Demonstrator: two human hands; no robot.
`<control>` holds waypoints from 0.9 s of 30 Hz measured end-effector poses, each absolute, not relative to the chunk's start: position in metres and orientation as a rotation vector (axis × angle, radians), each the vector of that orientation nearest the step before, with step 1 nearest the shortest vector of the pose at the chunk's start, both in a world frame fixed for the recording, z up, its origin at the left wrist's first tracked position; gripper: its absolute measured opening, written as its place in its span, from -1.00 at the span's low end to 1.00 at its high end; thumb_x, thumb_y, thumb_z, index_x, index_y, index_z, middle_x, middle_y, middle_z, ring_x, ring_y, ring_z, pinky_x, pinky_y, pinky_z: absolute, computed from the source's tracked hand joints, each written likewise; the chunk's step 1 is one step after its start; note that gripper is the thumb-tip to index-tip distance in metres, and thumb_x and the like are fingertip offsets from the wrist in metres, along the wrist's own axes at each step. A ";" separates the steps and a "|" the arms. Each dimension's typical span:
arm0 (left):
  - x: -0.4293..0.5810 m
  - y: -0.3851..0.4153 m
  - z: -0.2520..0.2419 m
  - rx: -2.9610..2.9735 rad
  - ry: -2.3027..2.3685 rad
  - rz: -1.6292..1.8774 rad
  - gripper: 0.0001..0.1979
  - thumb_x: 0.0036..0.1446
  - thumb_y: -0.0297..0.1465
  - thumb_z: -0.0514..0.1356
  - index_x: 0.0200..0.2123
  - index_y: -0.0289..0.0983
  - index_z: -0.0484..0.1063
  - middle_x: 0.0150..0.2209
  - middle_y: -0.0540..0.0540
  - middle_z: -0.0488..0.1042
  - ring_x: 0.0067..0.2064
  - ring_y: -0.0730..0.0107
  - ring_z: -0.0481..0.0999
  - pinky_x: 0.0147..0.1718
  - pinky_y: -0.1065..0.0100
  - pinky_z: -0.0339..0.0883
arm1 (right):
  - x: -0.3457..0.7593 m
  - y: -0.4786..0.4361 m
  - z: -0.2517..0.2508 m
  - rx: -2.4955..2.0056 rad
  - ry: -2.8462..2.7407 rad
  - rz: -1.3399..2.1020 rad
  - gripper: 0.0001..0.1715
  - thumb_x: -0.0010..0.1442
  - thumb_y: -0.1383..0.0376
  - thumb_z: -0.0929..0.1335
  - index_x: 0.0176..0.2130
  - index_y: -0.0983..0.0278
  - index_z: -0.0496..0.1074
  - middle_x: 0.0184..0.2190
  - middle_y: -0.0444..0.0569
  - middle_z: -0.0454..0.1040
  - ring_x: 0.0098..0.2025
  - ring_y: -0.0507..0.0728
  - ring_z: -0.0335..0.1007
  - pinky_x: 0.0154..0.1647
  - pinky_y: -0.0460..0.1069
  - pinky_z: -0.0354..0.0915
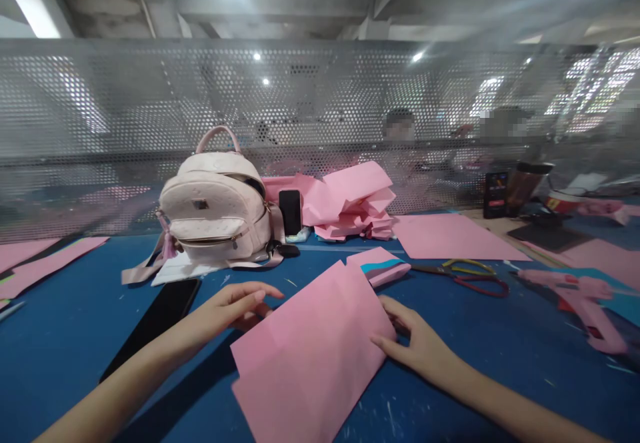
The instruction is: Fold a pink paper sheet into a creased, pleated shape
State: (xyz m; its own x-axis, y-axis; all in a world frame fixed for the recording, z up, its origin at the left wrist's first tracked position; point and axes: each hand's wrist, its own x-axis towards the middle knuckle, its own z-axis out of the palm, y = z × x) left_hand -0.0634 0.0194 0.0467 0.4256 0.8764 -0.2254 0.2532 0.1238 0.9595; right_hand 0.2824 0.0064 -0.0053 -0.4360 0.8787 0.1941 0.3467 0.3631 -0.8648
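Paper (315, 350) is lying askew between my hands, over table (500, 343), in front of bundle (386, 273). With right hand (423, 344) I am pinching its right edge, thumb on top, other fingers going behind. Left hand (234, 306): fingers are curving loosely beside upper left edge, not pinching; if touching, I cannot tell. Paper is seeming light, thin, somewhat stiff, probably creasing easily; opposite edges are suiting hold best, with gentle pressure.
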 end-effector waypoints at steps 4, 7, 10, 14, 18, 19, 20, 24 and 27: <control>-0.064 0.017 0.045 1.366 1.105 0.569 -0.51 0.27 0.05 0.08 0.07 -0.13 0.45 -0.26 -0.03 0.45 -0.27 0.36 0.39 -0.25 0.37 0.21 | 0.282 0.007 -0.009 -1.032 -1.793 1.230 -0.24 0.24 0.08 0.37 0.28 0.19 0.04 -0.02 0.13 0.49 -0.01 0.26 0.48 0.00 0.12 0.39; -0.064 0.016 0.045 1.379 1.114 0.536 -0.49 0.26 0.02 0.11 0.15 -0.10 0.35 -0.24 -0.02 0.45 -0.32 0.40 0.37 -0.31 0.39 0.20 | 0.283 0.009 -0.012 -1.026 -1.772 1.244 -0.26 0.26 0.07 0.35 0.29 0.17 0.03 0.00 0.12 0.47 -0.01 0.24 0.47 -0.02 0.12 0.39; -0.064 0.017 0.041 1.478 1.050 0.465 -0.37 0.10 -0.19 0.33 0.21 -0.09 0.25 -0.31 0.06 0.40 -0.38 0.46 0.34 -0.39 0.44 0.15 | 0.282 0.010 -0.009 -1.085 -1.857 1.094 -0.51 0.26 0.05 0.33 0.12 0.19 0.32 0.01 0.08 0.46 -0.03 0.25 0.44 -0.07 0.09 0.39; -0.066 0.021 0.033 1.656 1.054 0.458 -0.35 0.04 -0.38 0.30 0.21 -0.12 0.23 -0.38 0.11 0.36 -0.42 0.47 0.35 -0.42 0.44 0.18 | 0.284 0.006 0.001 -1.102 -1.985 0.983 -0.64 0.33 0.06 0.24 -0.13 0.18 0.51 -0.15 0.01 0.53 -0.12 0.23 0.44 -0.12 0.07 0.37; -0.073 0.030 0.030 1.795 1.137 0.561 -0.49 0.15 -0.35 0.19 0.18 -0.18 0.27 -0.33 0.05 0.40 -0.32 0.39 0.41 -0.27 0.36 0.25 | 0.286 -0.001 0.005 -0.984 -2.121 0.997 -0.62 0.34 0.28 0.15 -0.08 0.16 0.50 -0.29 -0.04 0.53 -0.36 0.12 0.42 -0.29 -0.01 0.36; -0.076 0.032 0.030 1.823 1.158 0.580 -0.52 0.17 -0.34 0.17 0.18 -0.18 0.29 -0.31 0.03 0.41 -0.30 0.37 0.42 -0.25 0.35 0.26 | 0.285 -0.002 0.004 -0.946 -2.177 0.971 -0.62 0.31 0.34 0.16 -0.06 0.17 0.48 -0.29 -0.05 0.52 -0.37 0.10 0.41 -0.31 -0.03 0.35; -0.079 0.034 0.030 1.852 1.177 0.589 -0.53 0.18 -0.34 0.15 0.17 -0.18 0.30 -0.29 0.01 0.42 -0.27 0.35 0.43 -0.22 0.33 0.28 | 0.285 -0.003 0.004 -0.901 -2.249 0.917 -0.61 0.27 0.39 0.18 -0.03 0.17 0.46 -0.28 -0.05 0.52 -0.34 0.09 0.42 -0.28 -0.03 0.34; -0.082 0.033 0.028 1.974 1.187 0.540 -0.60 0.17 -0.42 0.14 0.08 -0.09 0.43 -0.07 -0.08 0.48 -0.05 0.19 0.46 -0.06 0.21 0.31 | 0.282 -0.003 0.004 -0.700 -2.633 0.468 -0.53 0.23 0.47 0.22 0.07 0.16 0.38 -0.13 0.03 0.49 -0.14 0.14 0.41 -0.16 -0.01 0.28; -0.065 0.016 0.033 2.152 1.158 0.532 -0.61 0.19 -0.54 0.11 0.01 -0.05 0.50 0.12 -0.08 0.41 0.14 0.10 0.34 0.12 0.07 0.17 | 0.279 -0.002 0.002 -0.621 -2.791 0.104 -0.59 0.28 0.42 0.23 0.08 0.17 0.39 -0.22 0.04 0.47 -0.26 0.14 0.38 -0.31 -0.01 0.21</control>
